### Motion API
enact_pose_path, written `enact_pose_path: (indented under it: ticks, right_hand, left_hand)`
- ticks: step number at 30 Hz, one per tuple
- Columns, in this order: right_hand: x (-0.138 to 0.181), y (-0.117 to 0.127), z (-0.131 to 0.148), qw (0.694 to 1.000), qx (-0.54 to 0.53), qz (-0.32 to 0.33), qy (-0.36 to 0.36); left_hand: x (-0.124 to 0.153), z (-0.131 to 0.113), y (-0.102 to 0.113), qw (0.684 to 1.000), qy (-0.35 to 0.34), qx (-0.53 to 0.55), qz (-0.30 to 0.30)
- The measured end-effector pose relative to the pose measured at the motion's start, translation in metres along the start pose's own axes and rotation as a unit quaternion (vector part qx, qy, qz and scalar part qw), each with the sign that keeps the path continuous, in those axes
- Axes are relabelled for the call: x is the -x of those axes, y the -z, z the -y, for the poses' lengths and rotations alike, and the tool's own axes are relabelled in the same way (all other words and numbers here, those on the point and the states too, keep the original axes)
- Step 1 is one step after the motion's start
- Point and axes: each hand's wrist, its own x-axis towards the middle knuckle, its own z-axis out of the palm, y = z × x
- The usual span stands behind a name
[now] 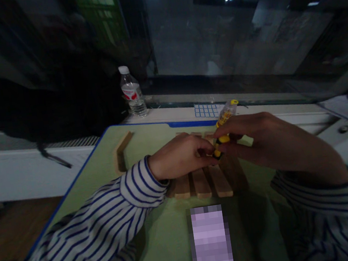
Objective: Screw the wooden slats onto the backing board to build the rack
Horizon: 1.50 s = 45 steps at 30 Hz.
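Note:
My right hand (256,138) is closed around a slim yellow-and-black tool (223,139), which slants down to the left. A clear section with a yellow end sticks up above my fingers; its exact kind is not plain. At the tool's lower end, the thumb and fingers of my left hand (187,154) are pinched together. What lies between them is too small and dark to make out. Beneath both hands is a row of parallel wooden slats (202,185), their far parts mostly covered by my hands.
An angled wooden piece (120,153) sits at the left of the pale green tabletop (143,145) with its blue edge. Beyond it, a water bottle (133,95) and a blue-gridded sheet (206,110) are on the windowsill. A dark bag or cloth (69,102) is at left.

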Motion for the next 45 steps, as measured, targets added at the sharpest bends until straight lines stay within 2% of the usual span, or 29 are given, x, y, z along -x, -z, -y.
enact_pose_path:
  ticks: [18,35,45]
  right_hand:
    - [0.0033,0.0054,0.0034,1.0,-0.005,-0.016,0.016]
    - [0.0038,0.0019,0.0001,0.999,-0.011,-0.027,0.021]
    - [0.0029,0.0025,0.0007,1.0,0.006,-0.022,0.021]
  left_hand:
    - [-0.0013,0.0043,-0.0024,1.0,-0.025,-0.018,-0.007]
    - [-0.0023,0.0014,-0.0018,0.999,-0.012,-0.037,-0.019]
    - [-0.002,0.0021,-0.0012,0.999,-0.017,-0.034,-0.006]
